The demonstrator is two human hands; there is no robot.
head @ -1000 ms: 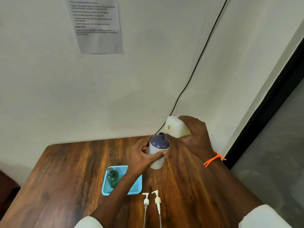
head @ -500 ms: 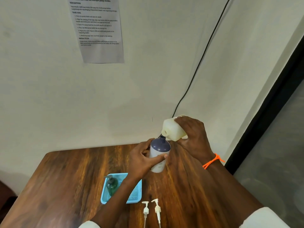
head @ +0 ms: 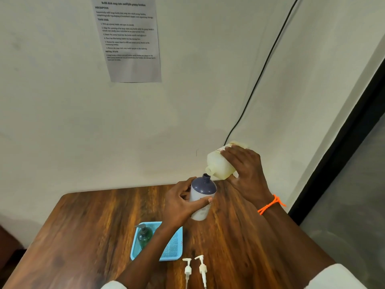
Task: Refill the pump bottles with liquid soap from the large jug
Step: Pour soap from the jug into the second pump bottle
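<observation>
A white pump bottle with a dark blue shoulder and an open neck stands on the wooden table; my left hand is wrapped around its body. My right hand holds the pale yellow jug tilted, its open mouth just above and to the right of the bottle's neck. No stream of soap is visible between them. Two white pump heads lie on the table near the front edge. A green pump bottle with its pump on stands in a blue tray.
The table's back edge meets a white wall, where a black cable runs down behind the jug and a printed sheet hangs. A dark door frame stands to the right.
My right hand raised the jug and tipped it further, bringing its mouth over the bottle's neck. My left hand stayed on the bottle. The view tilted down slightly.
</observation>
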